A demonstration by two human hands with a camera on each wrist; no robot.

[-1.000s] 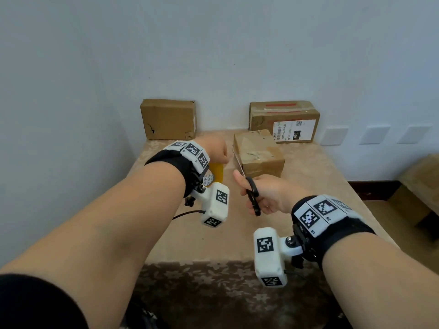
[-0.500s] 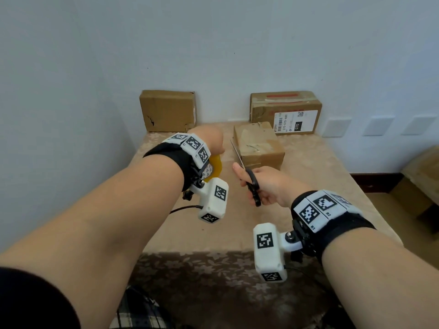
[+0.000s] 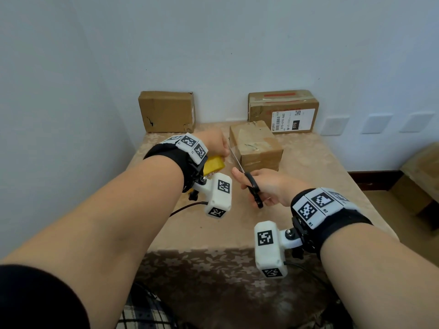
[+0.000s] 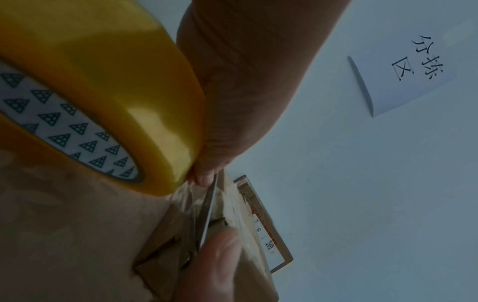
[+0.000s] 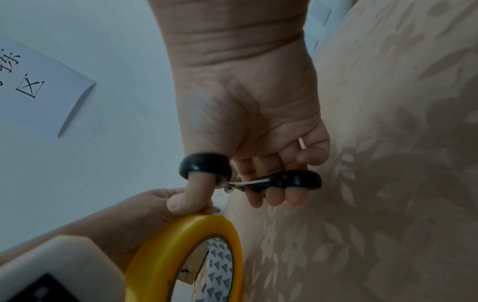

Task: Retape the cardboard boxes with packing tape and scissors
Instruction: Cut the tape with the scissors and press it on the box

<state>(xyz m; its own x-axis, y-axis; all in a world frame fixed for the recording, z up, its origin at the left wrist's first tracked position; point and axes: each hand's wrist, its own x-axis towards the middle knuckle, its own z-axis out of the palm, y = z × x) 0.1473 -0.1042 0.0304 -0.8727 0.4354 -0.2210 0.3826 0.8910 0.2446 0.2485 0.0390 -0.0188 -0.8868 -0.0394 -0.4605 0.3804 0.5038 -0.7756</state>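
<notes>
left grip: left hand [image 3: 215, 144] wrapped around the yellow tape roll [image 3: 213, 165], thumb pinning the pulled-out strip [image 4: 191, 196].
right grip: right hand [image 3: 266, 186] in the scissors [image 3: 247, 179], thumb in one loop, fingers in the other; blades part open across the strip.
boxes: small box [image 3: 255, 144] mid-counter, strip runs to it; two more boxes [image 3: 166, 111] [image 3: 282, 110] against the back wall.
progress: looks like mid-cut on a strip for the small box. Left: finish cut, press down the loose end. Can't tell if the back two need tape.
clearance: blade tip just beside the left thumb, tight. Counter [image 3: 308, 176] has open room right of the small box and in front; wall close on the left.
</notes>
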